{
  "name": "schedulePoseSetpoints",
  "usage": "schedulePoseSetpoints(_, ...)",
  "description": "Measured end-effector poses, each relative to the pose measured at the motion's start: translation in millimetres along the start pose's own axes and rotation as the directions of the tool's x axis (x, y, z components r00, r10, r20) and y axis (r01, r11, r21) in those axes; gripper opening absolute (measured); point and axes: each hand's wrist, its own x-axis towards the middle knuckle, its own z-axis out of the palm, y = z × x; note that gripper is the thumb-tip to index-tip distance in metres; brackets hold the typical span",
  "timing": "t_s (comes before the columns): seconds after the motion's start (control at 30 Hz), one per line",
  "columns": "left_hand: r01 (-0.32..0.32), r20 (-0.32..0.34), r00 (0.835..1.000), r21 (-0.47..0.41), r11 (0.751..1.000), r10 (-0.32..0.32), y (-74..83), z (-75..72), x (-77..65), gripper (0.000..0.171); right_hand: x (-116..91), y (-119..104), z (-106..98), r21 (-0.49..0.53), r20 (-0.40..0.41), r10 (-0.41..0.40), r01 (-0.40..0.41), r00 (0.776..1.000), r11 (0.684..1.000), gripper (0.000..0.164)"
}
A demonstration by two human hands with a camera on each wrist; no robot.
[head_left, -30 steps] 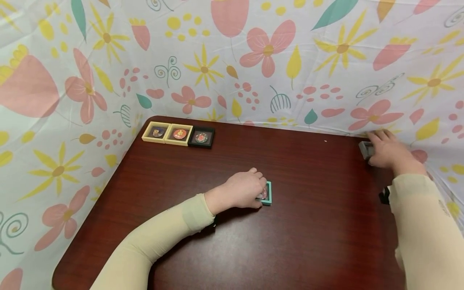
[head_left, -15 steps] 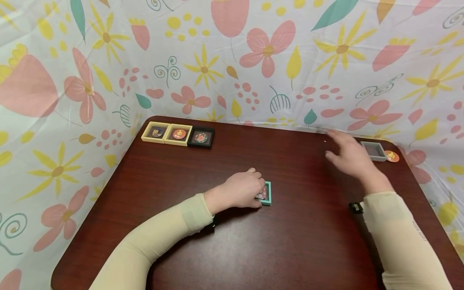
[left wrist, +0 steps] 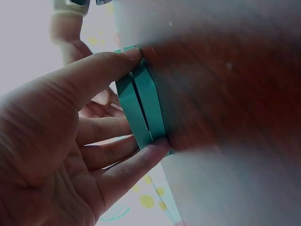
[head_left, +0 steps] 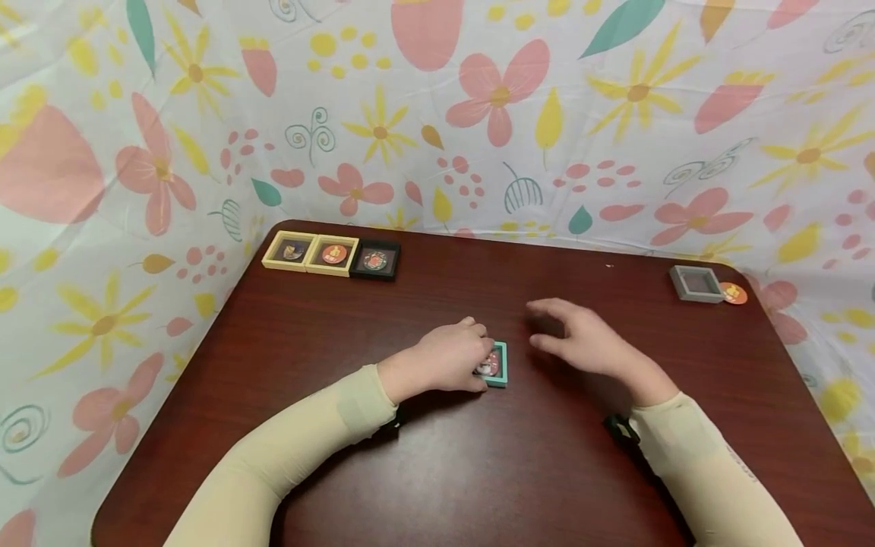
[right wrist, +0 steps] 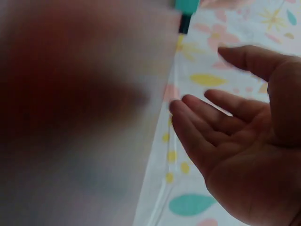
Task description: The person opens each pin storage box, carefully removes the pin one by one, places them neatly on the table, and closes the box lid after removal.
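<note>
In the middle of the dark wooden table lies a small teal square frame with a reddish round piece inside. My left hand grips this frame by its sides; the left wrist view shows thumb and fingers on the edges of the teal frame, which has a seam around it. Part of it is hidden under the hand in the head view. To its right, my right hand is apart from the frame, holding nothing. In the right wrist view the fingers are relaxed and the thumb stands away.
At the back left, two cream frames and a black frame stand in a row, each with a round piece. A grey frame lies at the back right beside an orange disc. Flowered cloth hangs behind the table.
My right hand has left the grey frame at the back right and moved left toward the teal frame. The grey frame and orange disc are now uncovered. My left hand stays on the teal frame.
</note>
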Motion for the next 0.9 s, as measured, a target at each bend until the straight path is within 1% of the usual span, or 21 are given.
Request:
schedulePoseSetpoints(0.07,0.020,0.013,1.000,-0.021,1.000,-0.019,-1.7,0.8,-2.7,0.053,-1,-8,7,0.046,0.057,-0.035,0.032,0.998,0.998,0.064)
schedulePoseSetpoints(0.13,0.031,0.018,0.999,-0.045,0.998,-0.030,-2.9,1.1,-4.6,0.056,-3,-13,13,0.083,0.113,-0.056,0.047,0.992,0.995,0.072)
schedulePoseSetpoints(0.2,0.028,0.014,1.000,-0.063,0.998,-0.027,-3.8,1.1,-4.7,0.058,-6,-18,17,0.102,0.146,-0.059,0.045,0.987,0.994,0.078)
schedulePoseSetpoints(0.27,0.024,0.012,1.000,-0.074,0.997,-0.023,-4.1,0.6,-4.5,0.061,-8,-20,20,0.095,0.162,-0.059,0.044,0.985,0.995,0.082)
schedulePoseSetpoints(0.37,0.039,0.030,0.999,-0.088,0.995,-0.036,-4.6,-0.9,-5.5,0.069,-10,-24,23,0.066,0.170,-0.065,0.054,0.983,0.996,0.084)
schedulePoseSetpoints(0.47,0.060,0.041,0.998,-0.117,0.991,-0.055,-5.9,-1.4,-7.5,0.073,-12,-27,26,0.026,0.172,-0.074,0.071,0.982,0.997,0.082)
schedulePoseSetpoints(0.67,0.066,0.027,0.998,-0.167,0.984,-0.062,-8.6,0.1,-7.9,0.072,-14,-34,29,-0.035,0.168,-0.094,0.101,0.981,0.994,0.079)
schedulePoseSetpoints(0.9,0.067,0.027,0.998,-0.163,0.984,-0.063,-7.4,-1.7,-9.5,0.073,-15,-41,35,-0.093,0.143,-0.130,0.144,0.981,0.985,0.080)
